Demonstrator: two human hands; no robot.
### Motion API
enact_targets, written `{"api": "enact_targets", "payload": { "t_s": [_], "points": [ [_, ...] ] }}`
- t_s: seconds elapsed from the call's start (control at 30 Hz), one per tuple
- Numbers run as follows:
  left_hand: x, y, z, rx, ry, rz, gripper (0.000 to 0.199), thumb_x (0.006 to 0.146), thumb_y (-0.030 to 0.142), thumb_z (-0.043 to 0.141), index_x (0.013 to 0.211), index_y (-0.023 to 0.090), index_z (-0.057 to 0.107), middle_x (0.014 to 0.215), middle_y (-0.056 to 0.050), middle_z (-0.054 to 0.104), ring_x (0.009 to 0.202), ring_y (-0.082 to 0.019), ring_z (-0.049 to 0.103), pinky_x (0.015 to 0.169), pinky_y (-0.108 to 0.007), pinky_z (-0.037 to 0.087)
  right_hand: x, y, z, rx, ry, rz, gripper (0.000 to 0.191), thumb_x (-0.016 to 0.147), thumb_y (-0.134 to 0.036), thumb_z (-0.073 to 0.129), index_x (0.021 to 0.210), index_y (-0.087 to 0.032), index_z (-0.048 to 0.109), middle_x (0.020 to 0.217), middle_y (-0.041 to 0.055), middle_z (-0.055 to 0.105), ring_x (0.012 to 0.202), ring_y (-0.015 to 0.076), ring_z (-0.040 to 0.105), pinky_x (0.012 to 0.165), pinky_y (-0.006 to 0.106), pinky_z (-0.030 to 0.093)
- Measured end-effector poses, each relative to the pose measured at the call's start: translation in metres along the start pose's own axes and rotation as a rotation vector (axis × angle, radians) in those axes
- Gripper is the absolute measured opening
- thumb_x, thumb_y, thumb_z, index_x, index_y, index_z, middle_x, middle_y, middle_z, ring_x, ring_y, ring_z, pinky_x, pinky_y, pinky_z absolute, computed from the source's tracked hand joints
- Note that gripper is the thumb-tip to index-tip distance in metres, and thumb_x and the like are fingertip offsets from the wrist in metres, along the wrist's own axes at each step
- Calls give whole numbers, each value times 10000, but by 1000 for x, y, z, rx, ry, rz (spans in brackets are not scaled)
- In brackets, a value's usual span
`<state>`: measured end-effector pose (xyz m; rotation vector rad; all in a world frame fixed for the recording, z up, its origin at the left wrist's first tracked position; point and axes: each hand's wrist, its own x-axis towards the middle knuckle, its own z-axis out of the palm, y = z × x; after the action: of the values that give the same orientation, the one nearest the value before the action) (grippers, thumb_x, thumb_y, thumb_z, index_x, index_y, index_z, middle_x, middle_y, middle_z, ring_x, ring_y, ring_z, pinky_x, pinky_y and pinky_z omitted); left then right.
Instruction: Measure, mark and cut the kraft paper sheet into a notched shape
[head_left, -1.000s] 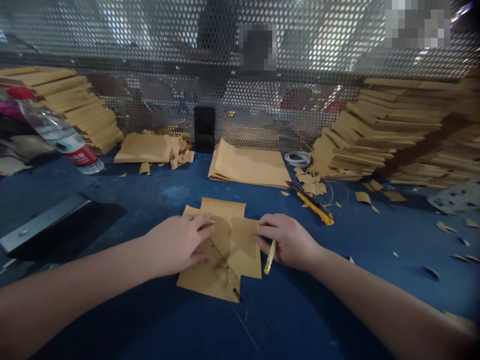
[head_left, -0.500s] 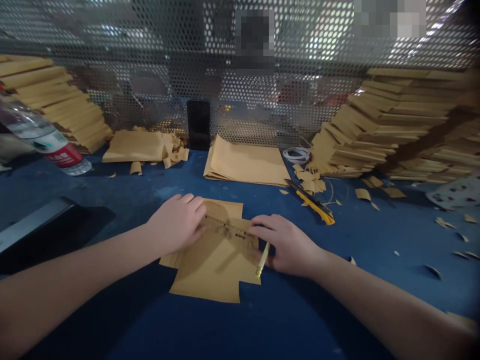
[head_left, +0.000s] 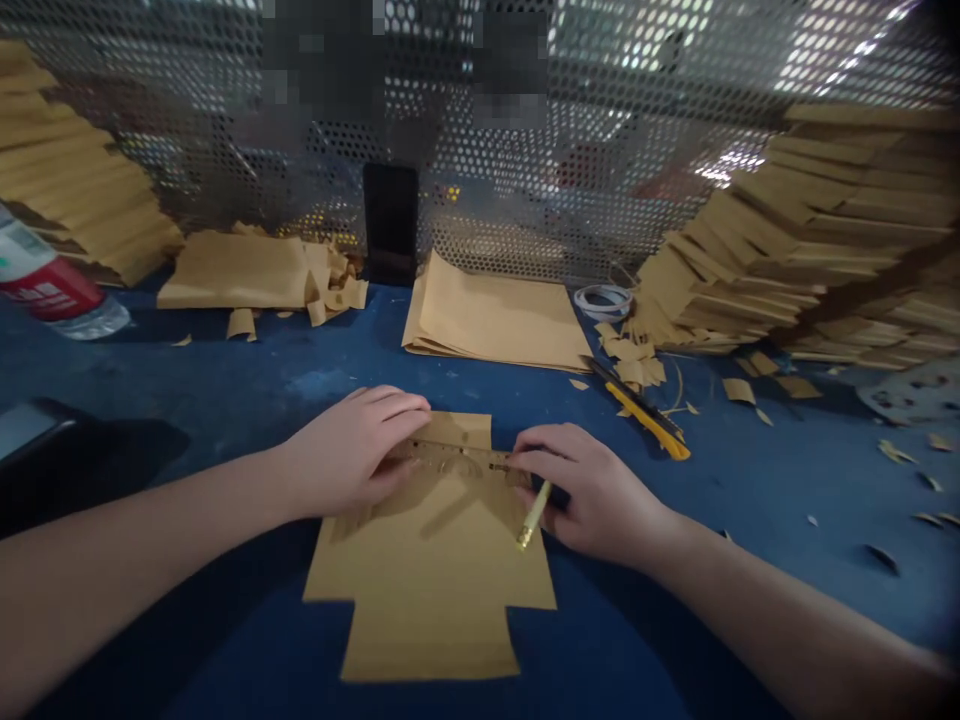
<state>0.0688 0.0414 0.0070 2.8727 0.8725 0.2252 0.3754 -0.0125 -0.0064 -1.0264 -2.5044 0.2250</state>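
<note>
A brown paper piece [head_left: 431, 560] with notched corners lies flat on the blue table before me. Across its upper part runs a clear ruler [head_left: 465, 458], nearly level, just below the top flap. My left hand [head_left: 360, 445] grips the ruler's left end, fingers together and covering it. At the other end, my right hand [head_left: 581, 490] pinches the ruler near the paper's right side. That same hand keeps a pencil [head_left: 535, 515] tucked in its fingers, eraser end pointing down toward me; its tip is hidden.
A yellow utility knife [head_left: 641, 415] lies right of a folded brown paper stack [head_left: 499, 315]. Further off are a phone [head_left: 391, 225], a white cable coil [head_left: 604, 300], a bottle [head_left: 60, 290] and tall paper piles [head_left: 817, 220]. Paper scraps litter the right. Perforated metal [head_left: 510, 210] stands behind.
The paper now lies straighter and reaches nearer to me, showing more below the ruler. The ruler has turned from slanted to nearly level. Both hands stay on it; the camera view has shifted.
</note>
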Motion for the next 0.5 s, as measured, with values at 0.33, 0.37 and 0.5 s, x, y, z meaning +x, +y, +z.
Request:
{"api": "enact_targets", "payload": {
  "t_s": [0.33,0.37,0.5],
  "points": [
    [5,-1,6,-148,42,-9,383,954,352,541,1307,208,504,1328,-63,584,1219,-233,527,1012,-414,472,22,-3,-11,-33,-182,-221,152,838,-120,570,913,-140,700,903,83,691,743,205,555,693,406,464],
    [7,-2,7,-174,55,-19,350,964,330,523,1298,224,511,1321,-49,591,1216,-215,531,1014,-389,473,26,2,-14,-78,-205,-275,198,836,-99,537,930,-129,708,895,89,697,719,208,541,670,408,459],
    [11,-9,9,-238,69,-61,320,991,233,427,1294,273,521,1312,-8,615,1218,-178,549,1010,-332,482,31,15,-21,-83,-194,-364,325,917,-80,410,1007,-93,722,889,109,717,688,210,566,627,401,471]
  ]
}}
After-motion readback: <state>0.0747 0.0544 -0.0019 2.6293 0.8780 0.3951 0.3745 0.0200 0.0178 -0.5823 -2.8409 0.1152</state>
